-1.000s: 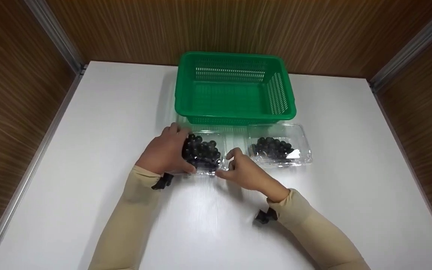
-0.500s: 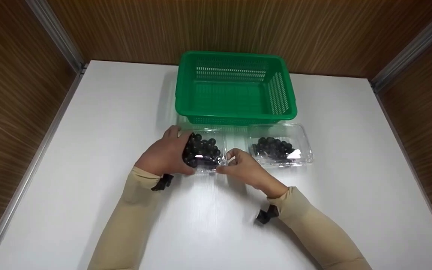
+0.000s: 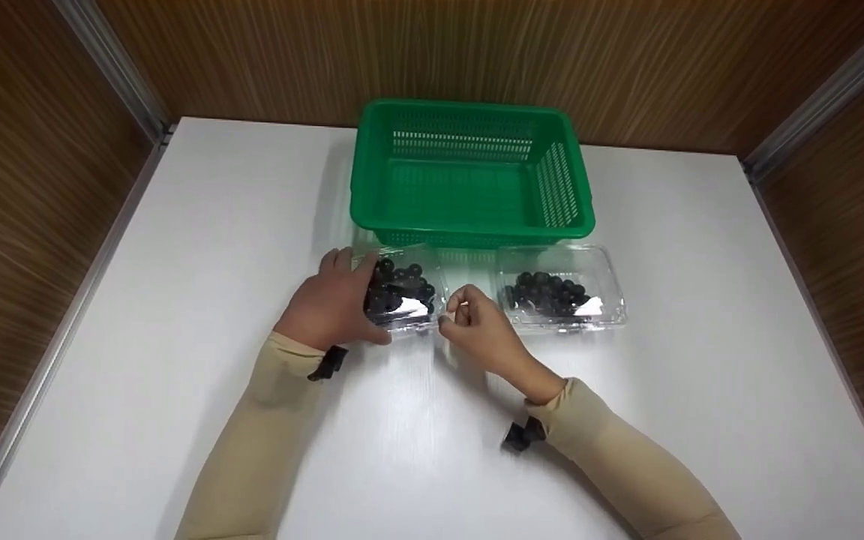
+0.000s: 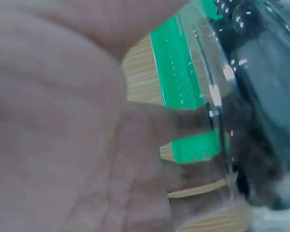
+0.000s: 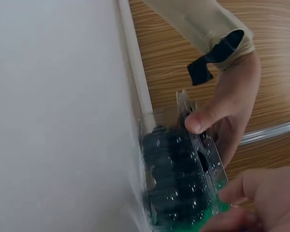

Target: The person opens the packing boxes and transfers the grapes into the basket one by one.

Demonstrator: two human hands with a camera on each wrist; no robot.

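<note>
The left hand grips the left end of a clear box of dark grapes, thumb on the near side, fingers on the far side, spread about the box's width. The right hand is curled at its right edge; whether it pinches, I cannot tell. The box is just before the basket, left of a second box
</note>
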